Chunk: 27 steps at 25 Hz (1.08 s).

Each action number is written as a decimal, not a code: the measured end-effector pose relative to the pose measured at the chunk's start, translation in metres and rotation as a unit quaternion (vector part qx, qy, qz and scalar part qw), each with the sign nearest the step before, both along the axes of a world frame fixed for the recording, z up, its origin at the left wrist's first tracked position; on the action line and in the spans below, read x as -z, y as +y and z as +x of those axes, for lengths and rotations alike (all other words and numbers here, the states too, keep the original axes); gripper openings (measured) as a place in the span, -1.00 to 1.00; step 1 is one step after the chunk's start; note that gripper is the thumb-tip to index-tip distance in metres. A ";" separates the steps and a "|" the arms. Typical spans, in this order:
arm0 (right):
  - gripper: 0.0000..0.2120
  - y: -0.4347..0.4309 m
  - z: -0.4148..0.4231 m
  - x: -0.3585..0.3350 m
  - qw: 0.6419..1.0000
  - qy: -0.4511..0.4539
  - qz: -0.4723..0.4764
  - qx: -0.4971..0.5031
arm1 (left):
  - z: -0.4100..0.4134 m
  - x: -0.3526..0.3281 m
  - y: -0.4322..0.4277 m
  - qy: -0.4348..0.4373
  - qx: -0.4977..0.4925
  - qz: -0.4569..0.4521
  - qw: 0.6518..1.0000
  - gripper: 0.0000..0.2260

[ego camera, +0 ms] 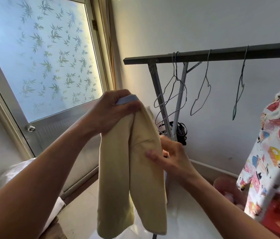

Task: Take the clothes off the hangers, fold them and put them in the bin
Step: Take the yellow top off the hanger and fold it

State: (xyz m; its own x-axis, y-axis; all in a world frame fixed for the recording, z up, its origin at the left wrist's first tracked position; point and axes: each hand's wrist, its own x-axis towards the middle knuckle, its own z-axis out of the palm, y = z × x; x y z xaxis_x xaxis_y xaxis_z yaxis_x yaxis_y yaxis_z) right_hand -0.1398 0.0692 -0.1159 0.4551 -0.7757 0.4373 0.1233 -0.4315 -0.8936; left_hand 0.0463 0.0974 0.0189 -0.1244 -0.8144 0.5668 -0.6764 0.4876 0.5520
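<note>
Pale-yellow garment: soft pale-yellow cloth garment with a light-blue band at its top is hanging doubled over in mid-air, left of the dark metal clothes rail and below its level.
Left hand: left hand is gripping the garment's top, fingers closed together over the light-blue band.
Right hand: right hand is pinching the garment's right edge partway down, thumb pressing on the front, the other fingers curling behind the cloth.
Bare hangers: thin grey wire hangers, a further grey wire hanger and a green wire hanger are hanging empty from the rail.
Printed garment: white cloth garment with red, yellow and blue cartoon print is hanging under the rail's right end.
Frosted pane: frosted glass door pane with a bamboo-leaf pattern is standing well left of the rail.
Pink tub: blurred round pink container is sitting low beneath the rail, beside the printed garment.
</note>
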 end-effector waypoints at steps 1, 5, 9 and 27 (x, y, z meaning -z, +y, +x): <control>-0.64 -0.002 -0.002 0.004 0.998 0.033 0.039 -0.037 | 0.002 -0.001 0.000 -0.002 0.000 -0.003 1.000 -0.81; -0.73 -0.013 -0.025 0.010 0.993 0.053 0.091 -0.046 | 0.018 -0.008 0.004 -0.026 -0.033 0.001 0.999 -0.78; -0.46 -0.024 -0.047 -0.006 0.988 -0.067 0.139 -0.012 | 0.032 -0.010 0.009 -0.001 -0.064 0.022 0.998 -0.75; -0.59 0.009 0.000 -0.010 0.994 -0.073 0.011 0.075 | -0.019 -0.011 0.017 0.179 0.022 0.137 0.974 -0.70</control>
